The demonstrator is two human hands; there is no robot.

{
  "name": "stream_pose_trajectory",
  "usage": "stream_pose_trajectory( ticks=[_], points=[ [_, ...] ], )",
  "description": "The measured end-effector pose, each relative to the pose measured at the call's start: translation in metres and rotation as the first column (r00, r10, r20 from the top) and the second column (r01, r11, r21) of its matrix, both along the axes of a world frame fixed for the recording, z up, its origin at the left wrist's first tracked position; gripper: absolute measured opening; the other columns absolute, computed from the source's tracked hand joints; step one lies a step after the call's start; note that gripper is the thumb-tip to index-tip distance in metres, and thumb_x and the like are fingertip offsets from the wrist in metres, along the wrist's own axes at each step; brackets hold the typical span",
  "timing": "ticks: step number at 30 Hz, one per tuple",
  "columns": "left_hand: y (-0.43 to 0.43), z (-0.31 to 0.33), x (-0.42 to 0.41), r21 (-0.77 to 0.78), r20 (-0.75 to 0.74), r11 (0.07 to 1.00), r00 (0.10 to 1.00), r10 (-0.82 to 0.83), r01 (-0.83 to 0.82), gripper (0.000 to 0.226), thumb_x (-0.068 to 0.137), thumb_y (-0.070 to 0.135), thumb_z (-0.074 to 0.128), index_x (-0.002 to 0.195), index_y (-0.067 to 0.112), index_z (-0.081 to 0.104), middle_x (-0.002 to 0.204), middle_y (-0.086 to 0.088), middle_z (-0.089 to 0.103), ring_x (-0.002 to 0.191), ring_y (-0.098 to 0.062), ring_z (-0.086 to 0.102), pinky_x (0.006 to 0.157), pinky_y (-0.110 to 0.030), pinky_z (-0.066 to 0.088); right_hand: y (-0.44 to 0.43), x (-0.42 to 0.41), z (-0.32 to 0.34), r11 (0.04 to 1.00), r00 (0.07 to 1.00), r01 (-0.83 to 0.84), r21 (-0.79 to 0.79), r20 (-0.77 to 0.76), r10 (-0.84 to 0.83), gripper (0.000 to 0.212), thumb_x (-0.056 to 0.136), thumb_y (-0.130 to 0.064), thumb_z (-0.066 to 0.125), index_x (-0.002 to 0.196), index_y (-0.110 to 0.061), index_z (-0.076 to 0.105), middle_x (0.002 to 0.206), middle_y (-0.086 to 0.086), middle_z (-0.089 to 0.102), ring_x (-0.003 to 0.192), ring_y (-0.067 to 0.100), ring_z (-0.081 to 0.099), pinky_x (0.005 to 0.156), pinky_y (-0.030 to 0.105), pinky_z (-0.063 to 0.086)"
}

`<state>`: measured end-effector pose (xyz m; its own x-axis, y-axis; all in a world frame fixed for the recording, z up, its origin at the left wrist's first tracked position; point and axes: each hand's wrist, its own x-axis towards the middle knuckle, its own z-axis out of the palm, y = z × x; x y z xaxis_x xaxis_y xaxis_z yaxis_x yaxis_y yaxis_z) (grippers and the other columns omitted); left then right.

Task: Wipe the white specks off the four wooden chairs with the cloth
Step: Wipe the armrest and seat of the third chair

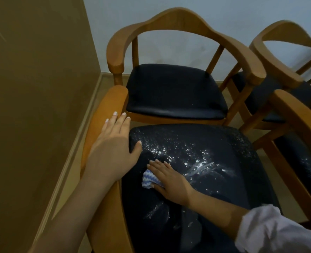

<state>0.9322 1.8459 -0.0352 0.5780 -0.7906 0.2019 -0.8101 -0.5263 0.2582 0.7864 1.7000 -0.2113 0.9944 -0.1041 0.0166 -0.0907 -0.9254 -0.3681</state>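
The nearest wooden chair (103, 114) has a dark seat cushion (224, 189) dusted with white specks (187, 154), thickest in its middle and far part. My right hand (171, 181) presses a blue-and-white striped cloth (150, 179) flat on the cushion's left part. My left hand (114, 147) rests open on the chair's left armrest, thumb over the cushion's edge. A second wooden chair (180, 19) stands behind, its dark seat (174, 92) almost free of specks. On the right, a third chair (278, 33) is partly visible, and a fourth chair's speckled seat (308, 165) shows at the frame's edge.
A tan wall (38, 88) with a skirting board runs close along the left of the nearest chair. A pale wall (187, 4) stands behind the chairs. The chairs stand tightly together, armrests nearly touching. A white sleeve (271, 230) covers my right forearm.
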Motion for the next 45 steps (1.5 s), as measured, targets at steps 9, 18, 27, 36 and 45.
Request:
stream_pose_trajectory(
  ticks=[9,18,27,36,45],
  points=[
    [0.0,0.002,-0.001,0.025,-0.022,1.0,1.0,0.012,-0.012,0.071,0.093,0.049,0.039,0.15,0.012,0.018,0.158,-0.002,0.013,0.145,-0.015,-0.001,0.116,-0.029,-0.001,-0.011,0.012,-0.007,1.0,0.999,-0.022,-0.019,0.039,0.023,0.055,0.097,-0.036,0.043,0.146,-0.013,0.036,0.155,0.003,0.03,0.145,0.015,0.018,0.119,0.034,0.011],
    [-0.002,0.002,0.0,0.036,-0.001,0.999,1.0,0.015,-0.015,0.072,0.092,0.052,0.037,0.15,0.013,0.018,0.158,-0.001,0.014,0.145,-0.015,0.0,0.112,-0.026,-0.004,-0.025,0.039,0.002,0.997,0.997,0.067,0.046,0.032,-0.069,0.054,0.1,-0.025,0.047,0.15,-0.017,0.028,0.159,-0.002,0.018,0.144,0.006,0.0,0.113,0.016,-0.01],
    [-0.002,-0.002,0.001,0.029,0.014,0.999,1.0,0.018,-0.018,0.074,0.088,0.055,0.027,0.146,0.01,0.029,0.155,-0.004,0.024,0.145,-0.017,0.007,0.113,-0.028,0.0,-0.063,0.104,0.011,0.939,0.95,0.311,0.145,-0.039,-0.309,0.057,0.099,-0.022,0.048,0.151,-0.017,0.025,0.159,-0.001,0.019,0.148,0.014,0.004,0.116,0.028,0.001],
    [-0.002,-0.005,0.001,0.012,0.021,1.0,1.0,0.02,-0.021,0.076,0.084,0.056,0.026,0.141,0.008,0.039,0.149,-0.007,0.035,0.143,-0.019,0.018,0.113,-0.032,0.008,-0.074,0.123,0.011,0.888,0.913,0.406,0.218,-0.056,-0.404,0.053,0.1,-0.034,0.045,0.149,-0.018,0.031,0.156,-0.002,0.028,0.147,0.012,0.012,0.116,0.029,0.011],
    [0.0,0.0,-0.001,-0.005,0.001,1.0,1.0,0.013,-0.013,0.073,0.092,0.052,0.038,0.15,0.012,0.019,0.157,-0.002,0.015,0.145,-0.015,0.002,0.113,-0.027,-0.003,-0.052,0.089,0.019,0.916,0.947,0.319,0.241,-0.048,-0.317,0.056,0.098,-0.033,0.051,0.149,-0.02,0.031,0.158,-0.003,0.025,0.146,0.011,0.015,0.118,0.032,0.017]
  ],
)
